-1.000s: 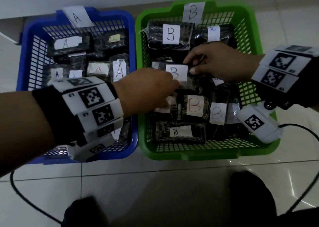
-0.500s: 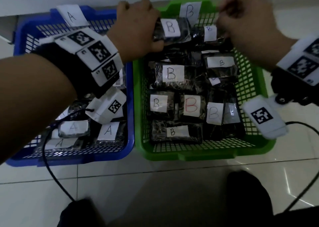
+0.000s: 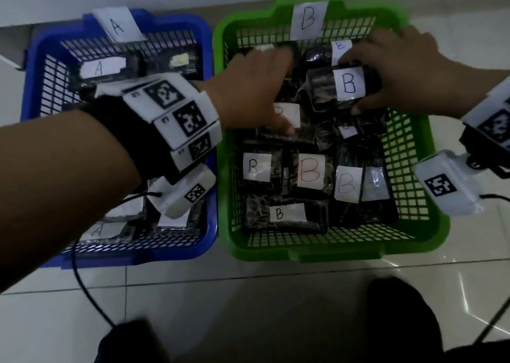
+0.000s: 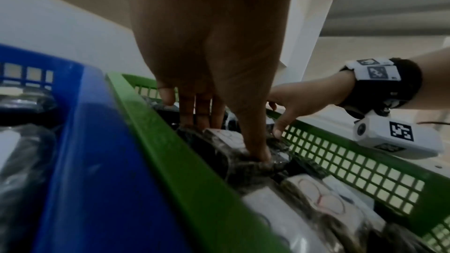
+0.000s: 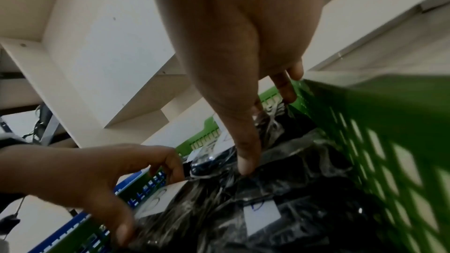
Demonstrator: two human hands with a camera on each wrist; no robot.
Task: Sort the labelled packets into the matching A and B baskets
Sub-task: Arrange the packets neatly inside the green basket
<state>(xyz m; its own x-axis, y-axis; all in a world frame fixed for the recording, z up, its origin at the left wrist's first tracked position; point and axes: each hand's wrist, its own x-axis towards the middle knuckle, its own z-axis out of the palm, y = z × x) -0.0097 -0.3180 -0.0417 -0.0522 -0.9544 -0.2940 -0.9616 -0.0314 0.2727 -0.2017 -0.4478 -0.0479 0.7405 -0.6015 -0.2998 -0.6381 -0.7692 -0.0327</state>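
While both hands [image 3: 325,86] crowd packets, green basket [image 3: 438,224] rim stays clear.

Pale tiled floor [image 3: 248,307], white shelving [image 5: 102,64]

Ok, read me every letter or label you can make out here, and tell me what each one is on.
"A": tag on blue basket rim, and a packet inside.
"B": tag on green basket rim.
"B" (blue ink): packet the right hand grips.
"B" (red): packet.
Other front packets read "B".
Wrist markers: patterns only.
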